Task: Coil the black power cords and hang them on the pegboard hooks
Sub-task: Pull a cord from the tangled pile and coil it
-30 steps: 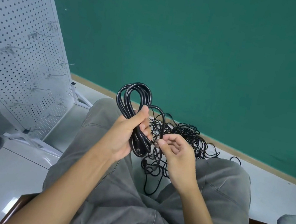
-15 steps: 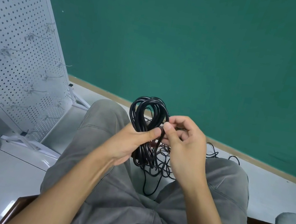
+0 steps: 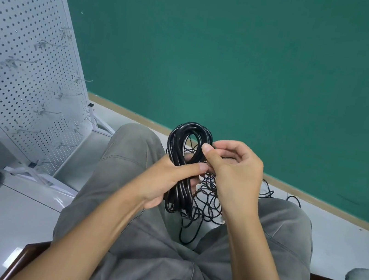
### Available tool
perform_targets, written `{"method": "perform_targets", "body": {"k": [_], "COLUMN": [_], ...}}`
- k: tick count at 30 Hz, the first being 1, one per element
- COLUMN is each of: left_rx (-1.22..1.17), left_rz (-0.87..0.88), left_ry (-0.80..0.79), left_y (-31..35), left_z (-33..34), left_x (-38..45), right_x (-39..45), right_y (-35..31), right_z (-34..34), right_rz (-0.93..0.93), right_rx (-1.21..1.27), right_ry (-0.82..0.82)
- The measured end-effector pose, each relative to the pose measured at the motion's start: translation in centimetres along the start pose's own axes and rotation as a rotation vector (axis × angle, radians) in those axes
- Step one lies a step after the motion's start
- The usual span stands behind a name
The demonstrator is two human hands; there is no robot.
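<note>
coiled cord gripped by left hand, pinched by right hand, plug hidden.

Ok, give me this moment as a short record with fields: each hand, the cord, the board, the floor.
left hand: left hand grips the middle of the coiled black power cord
right hand: right hand pinches the cord near the top of the coil
coil: upright loops, above the lap
pegboard: white perforated metal pegboard at left, tilted; none of its hooks in view holds a cord
floor: tangled heap of thin black cords between the knees
</note>
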State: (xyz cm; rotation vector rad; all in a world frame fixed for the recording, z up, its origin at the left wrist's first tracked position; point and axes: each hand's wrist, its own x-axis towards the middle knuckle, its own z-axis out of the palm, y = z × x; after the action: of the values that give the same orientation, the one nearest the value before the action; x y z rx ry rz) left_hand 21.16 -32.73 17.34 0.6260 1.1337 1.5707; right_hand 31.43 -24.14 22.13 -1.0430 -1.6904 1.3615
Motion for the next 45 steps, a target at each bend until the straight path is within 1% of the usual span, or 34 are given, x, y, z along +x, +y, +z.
{"method": "perform_targets", "body": {"k": [2, 4, 6, 8, 10, 11, 15, 17, 20, 22, 25, 28, 29, 31, 34, 36, 38, 40, 42, 43, 45], "left_rx": [-0.043, -0.095, -0.158, -0.256, -0.350, -0.391, -0.539, -0.606, -0.560, -0.454, -0.272, -0.116, -0.055, 0.057, 0.149, 0.220, 0.236, 0.188, 0.160, 0.144, 0.100], "left_rz": [0.013, 0.049, 0.081, 0.115, 0.153, 0.169, 0.217, 0.254, 0.280, 0.299, 0.349, 0.403, 0.420, 0.439, 0.396, 0.361, 0.299, 0.233, 0.200, 0.188, 0.154], "left_ry": [0.031, 0.053, 0.096, 0.156, 0.246, 0.289, 0.448, 0.596, 0.815, 0.923, 1.000, 1.028, 1.017, 0.942, 0.812, 0.708, 0.548, 0.382, 0.234, 0.173, 0.112], "left_y": [0.0, 0.1, 0.7, 1.4, 1.9, 2.0, 2.6, 2.8, 3.0, 2.8, 2.2, 1.8, 1.6, 1.3, 1.0, 0.9, 0.9, 0.9, 0.9, 0.9, 1.1], "left_z": [0.1, 0.1, 0.0, -0.1, -0.6, -0.8, -1.8, -2.2, -2.4, -2.8, -3.3, -3.3, -3.3, -3.1, -2.7, -2.3, -1.7, -1.4, -0.9, -0.6, -0.1], "left_x": [0.1, 0.1, 0.0, -0.1, -0.1, 0.0, 0.3, 0.3, 0.1, 0.3, 0.6, 0.9, 0.9, 0.9, 0.8, 0.7, 0.5, 0.4, 0.3, 0.2, -0.1], "right_x": [-0.1, -0.4, -0.7, -1.3, -1.8, -1.9, -1.8, -1.7, -1.9, -2.0, -1.9, -2.2, -2.3, -2.2, -1.9, -1.7, -1.7, -1.7, -1.6, -1.5, -1.5], "right_y": [0.4, 0.8, 1.4, 2.0, 2.5, 2.7, 4.1, 4.4, 4.3, 4.1, 3.5, 2.3, 2.0, 1.5, 0.5, -0.2, -0.7, -0.8, -1.0, -1.0, -1.1], "right_z": [0.0, 0.1, 0.3, 0.4, 0.5, 0.6, 0.7, 0.5, 0.2, 0.1, -0.2, -0.4, -0.4, -0.6, -1.0, -1.5, -1.8, -1.9, -1.8, -1.8, -1.9], "right_rz": [0.019, 0.039, 0.058, 0.102, 0.145, 0.164, 0.209, 0.233, 0.240, 0.181, 0.037, -0.061, -0.077, -0.130, -0.212, -0.203, -0.187, -0.176, -0.161, -0.158, -0.171], "right_rx": [0.027, 0.074, 0.055, -0.002, -0.120, -0.178, -0.324, -0.394, -0.419, -0.424, -0.388, -0.374, -0.383, -0.425, -0.465, -0.398, -0.299, -0.187, -0.105, -0.100, -0.154], "right_ry": [-0.025, -0.092, -0.186, -0.321, -0.480, -0.534, -0.625, -0.680, -0.740, -0.753, -0.743, -0.797, -0.805, -0.801, -0.775, -0.751, -0.717, -0.656, -0.556, -0.502, -0.375]}}
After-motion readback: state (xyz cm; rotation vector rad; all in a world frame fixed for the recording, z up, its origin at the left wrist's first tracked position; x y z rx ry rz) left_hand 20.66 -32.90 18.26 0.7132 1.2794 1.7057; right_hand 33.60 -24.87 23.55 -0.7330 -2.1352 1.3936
